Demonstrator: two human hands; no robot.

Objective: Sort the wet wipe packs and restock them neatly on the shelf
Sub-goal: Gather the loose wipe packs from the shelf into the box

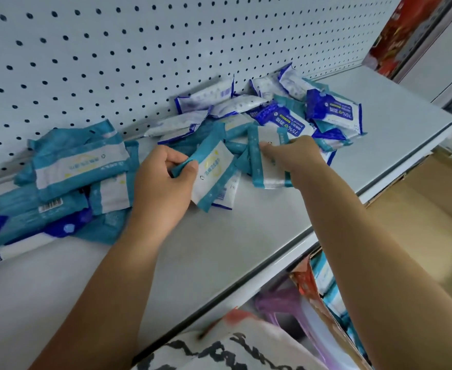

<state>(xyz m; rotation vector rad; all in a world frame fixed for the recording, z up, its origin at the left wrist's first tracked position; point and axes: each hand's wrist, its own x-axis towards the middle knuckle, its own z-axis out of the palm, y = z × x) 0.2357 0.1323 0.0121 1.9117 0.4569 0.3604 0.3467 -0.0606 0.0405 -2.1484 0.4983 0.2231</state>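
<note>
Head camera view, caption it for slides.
Left hand grips a teal wipe pack; right hand touches a second pack in the unsorted pile on the shelf.

A white pegboard (pixel 86 54) with even rows of dark holes forms the back wall. It meets a plain white metal shelf (pixel 219 249), whose front edge is trimmed with a grey strip (pixel 334 222). At the upper right a red printed box (pixel 403 33) stands beside a white upright panel (pixel 438 62). Below the shelf's edge are a brown cardboard box (pixel 438 214) and something of purple plastic (pixel 281 303), both blurred. The light is soft and even, casting only faint shadows.
</note>
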